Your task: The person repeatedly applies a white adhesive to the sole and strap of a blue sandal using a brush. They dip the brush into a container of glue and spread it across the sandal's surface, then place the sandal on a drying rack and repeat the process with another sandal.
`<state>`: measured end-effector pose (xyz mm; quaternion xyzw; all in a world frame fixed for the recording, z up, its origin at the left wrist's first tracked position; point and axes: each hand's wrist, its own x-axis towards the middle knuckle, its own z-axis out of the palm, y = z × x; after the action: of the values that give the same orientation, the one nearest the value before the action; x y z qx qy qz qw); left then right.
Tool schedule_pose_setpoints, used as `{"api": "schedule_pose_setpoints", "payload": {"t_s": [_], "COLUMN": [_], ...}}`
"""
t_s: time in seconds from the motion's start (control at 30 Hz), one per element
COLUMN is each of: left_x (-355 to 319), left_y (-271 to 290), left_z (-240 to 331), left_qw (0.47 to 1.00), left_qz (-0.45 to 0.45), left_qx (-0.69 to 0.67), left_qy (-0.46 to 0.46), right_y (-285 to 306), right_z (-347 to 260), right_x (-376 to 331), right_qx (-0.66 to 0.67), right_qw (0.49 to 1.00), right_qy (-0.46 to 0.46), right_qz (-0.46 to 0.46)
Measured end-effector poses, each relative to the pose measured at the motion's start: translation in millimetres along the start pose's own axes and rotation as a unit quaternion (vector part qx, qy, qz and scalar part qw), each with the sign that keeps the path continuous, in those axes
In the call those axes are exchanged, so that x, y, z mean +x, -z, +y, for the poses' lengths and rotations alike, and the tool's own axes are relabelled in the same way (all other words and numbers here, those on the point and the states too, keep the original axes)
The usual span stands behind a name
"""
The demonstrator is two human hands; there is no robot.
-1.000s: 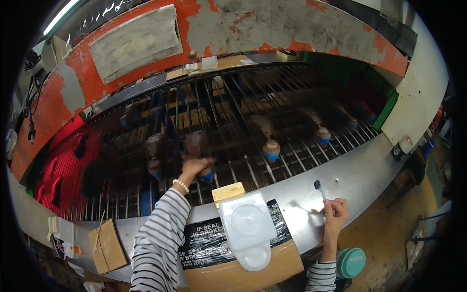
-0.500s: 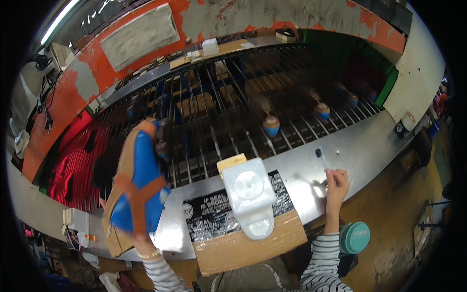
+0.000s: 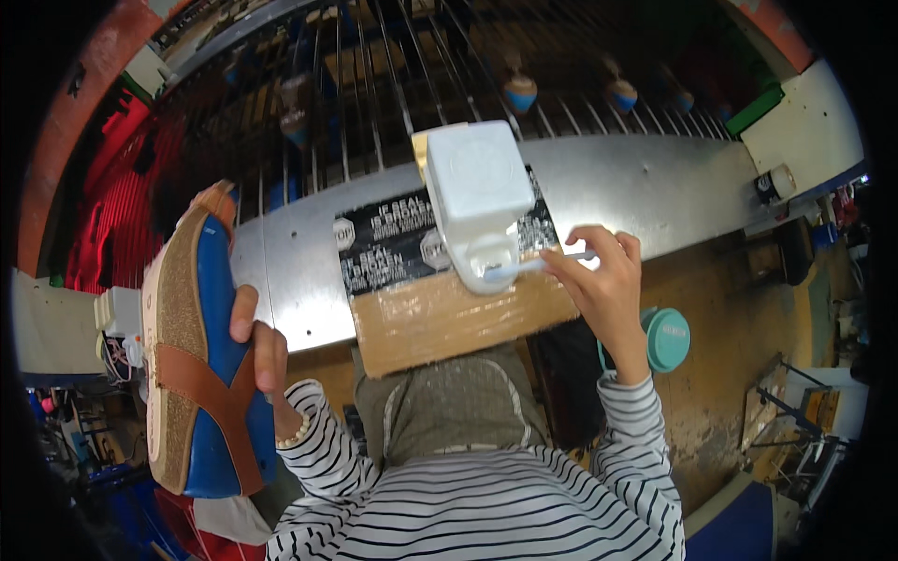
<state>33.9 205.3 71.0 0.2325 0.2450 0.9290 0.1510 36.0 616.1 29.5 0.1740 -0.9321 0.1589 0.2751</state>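
Head view: left hand grips blue-brown shoe upright at left, off the surface. Right hand pinches brush into white tub (on cardboard). Wire rack behind; teal lid right.

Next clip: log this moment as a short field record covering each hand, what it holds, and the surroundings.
left hand: grips a blue and brown shoe, raised at the person's left
right hand: holds a small brush, tip at the white container
container support: cardboard box on the metal bench
behind: wire rack carrying more shoes
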Motion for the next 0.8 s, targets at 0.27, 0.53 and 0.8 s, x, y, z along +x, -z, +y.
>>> {"api": "schedule_pose_setpoints", "payload": {"t_s": [0.27,0.53,0.8], "left_x": [10.9,4.6,-17.0], "left_y": [-55.1,-14.8,-18.6], "left_z": [12.4,33.3,-23.6], "left_qw": [0.993,0.977,0.977], "left_qz": [-0.012,-0.191,0.144], "left_qx": [0.098,0.091,0.078], "left_qy": [0.059,-0.013,0.140], "right_y": [-11.5,-20.4,-24.8], "right_z": [-8.8,-12.0,-31.4], "right_x": [-5.2,-21.7,1.9], "right_qx": [-0.020,0.001,0.242], "right_qw": [0.999,0.990,0.937], "right_qy": [-0.040,-0.118,-0.222], "right_qz": [0.031,0.082,0.120]}}
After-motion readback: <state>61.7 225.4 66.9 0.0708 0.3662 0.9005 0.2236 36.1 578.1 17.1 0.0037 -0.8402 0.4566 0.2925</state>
